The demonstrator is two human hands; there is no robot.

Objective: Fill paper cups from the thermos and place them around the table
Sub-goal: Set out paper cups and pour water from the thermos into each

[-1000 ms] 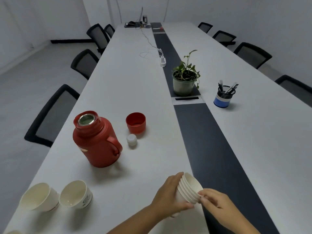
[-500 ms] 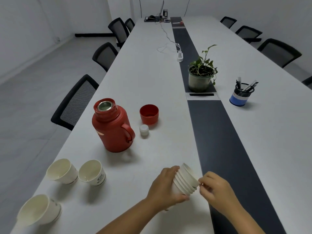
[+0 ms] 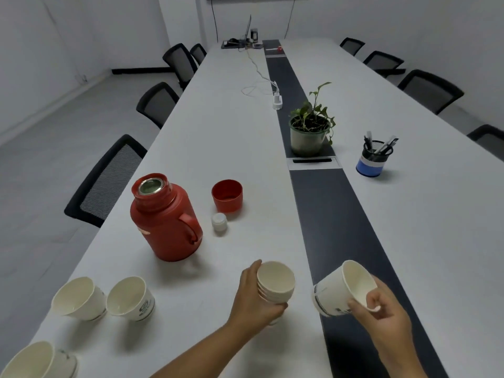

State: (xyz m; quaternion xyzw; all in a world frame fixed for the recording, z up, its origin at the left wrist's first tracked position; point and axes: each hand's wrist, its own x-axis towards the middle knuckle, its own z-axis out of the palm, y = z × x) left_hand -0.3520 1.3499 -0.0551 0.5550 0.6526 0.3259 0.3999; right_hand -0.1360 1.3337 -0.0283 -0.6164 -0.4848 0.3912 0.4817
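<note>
My left hand (image 3: 253, 301) grips a stack of white paper cups (image 3: 276, 282) near the table's front. My right hand (image 3: 381, 312) pinches the rim of a single paper cup (image 3: 341, 289), tilted and held apart from the stack, over the dark centre strip. The red thermos (image 3: 166, 216) stands open, its steel mouth uncovered. Its red lid cup (image 3: 227, 195) and a small white stopper (image 3: 219, 221) sit to its right. Two loose paper cups (image 3: 79, 298) (image 3: 131, 298) stand at the left front, and a third cup (image 3: 38, 361) is at the bottom left corner.
A potted plant (image 3: 309, 132) stands on the table's dark strip (image 3: 327, 203), a blue pen holder (image 3: 372, 159) to its right. A white charger and cable (image 3: 276, 100) lie farther back. Black chairs (image 3: 109, 178) line both long sides of the white table (image 3: 231, 132).
My right hand has pulled one cup off the stack and moved it to the right. The view has shifted, bringing a third loose cup into sight at the lower left.
</note>
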